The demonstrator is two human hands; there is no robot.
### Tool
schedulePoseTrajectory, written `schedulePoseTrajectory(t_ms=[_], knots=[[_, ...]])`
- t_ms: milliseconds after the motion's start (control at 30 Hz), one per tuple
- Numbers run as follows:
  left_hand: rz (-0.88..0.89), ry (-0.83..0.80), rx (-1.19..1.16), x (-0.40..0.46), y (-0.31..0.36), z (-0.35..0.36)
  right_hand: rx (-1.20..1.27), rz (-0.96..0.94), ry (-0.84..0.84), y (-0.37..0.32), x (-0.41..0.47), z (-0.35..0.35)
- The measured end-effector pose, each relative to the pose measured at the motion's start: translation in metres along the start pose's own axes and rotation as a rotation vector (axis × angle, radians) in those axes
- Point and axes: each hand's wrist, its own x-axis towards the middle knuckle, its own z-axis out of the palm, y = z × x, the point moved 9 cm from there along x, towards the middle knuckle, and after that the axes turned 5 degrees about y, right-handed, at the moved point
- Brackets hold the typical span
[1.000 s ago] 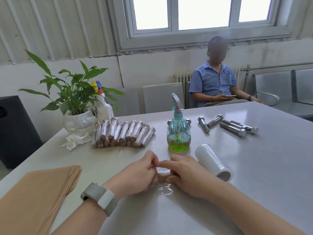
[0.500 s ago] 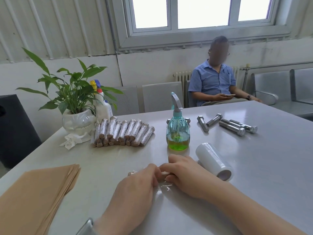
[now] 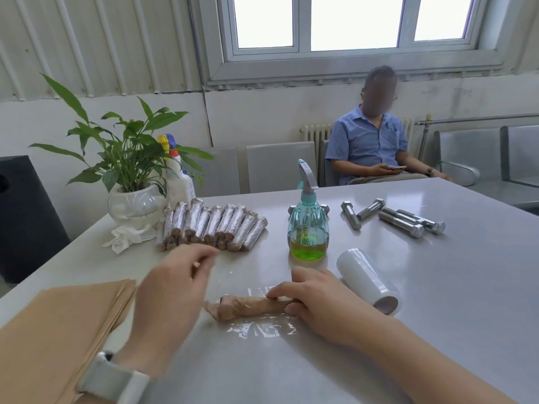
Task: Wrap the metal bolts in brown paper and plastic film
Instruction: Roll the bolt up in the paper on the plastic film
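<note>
A bolt rolled in brown paper (image 3: pixel 248 307) lies on a sheet of clear plastic film (image 3: pixel 262 328) on the grey table (image 3: pixel 437 287). My right hand (image 3: pixel 320 301) grips the roll's right end with fingers and thumb. My left hand (image 3: pixel 172 287) is off the roll, raised to its left and blurred, fingers loosely bent; whether it pinches the film edge is unclear. The film roll (image 3: pixel 367 281) lies just right of my right hand. Several bare bolts (image 3: pixel 402 224) lie at the back right. A row of wrapped bolts (image 3: pixel 213 225) sits at the back left.
A stack of brown paper sheets (image 3: pixel 58 330) lies at the near left. A teal spray bottle (image 3: pixel 307 228) stands behind the roll. A potted plant (image 3: pixel 134 199), a white bottle (image 3: pixel 180 185) and a crumpled tissue (image 3: pixel 125 237) are at the far left. A person (image 3: pixel 367 147) sits beyond the table.
My left hand has let go of the roll's left end and swung up to the left, uncovering the paper-wrapped bolt. My right hand stays on the right end.
</note>
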Motion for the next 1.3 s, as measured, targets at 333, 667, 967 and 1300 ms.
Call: schedulePoseTrajectory(t_ms=[333,667,967,1300], knots=[[-0.092,-0.229,0.049,-0.017,-0.024,0.017,0.010,0.002,0.004,0.002,0.001,0.002],[0.096,-0.331,0.564,-0.016,0.007,0.042,0.009,0.002,0.001,0.002,0.000,0.002],[-0.034,-0.579,0.333,-0.003,-0.016,0.056,0.010,0.019,-0.009,0.003,0.000,0.002],[-0.325,-0.448,-0.299,0.026,-0.019,0.048,0.004,0.017,-0.016,0.003,0.001,0.003]])
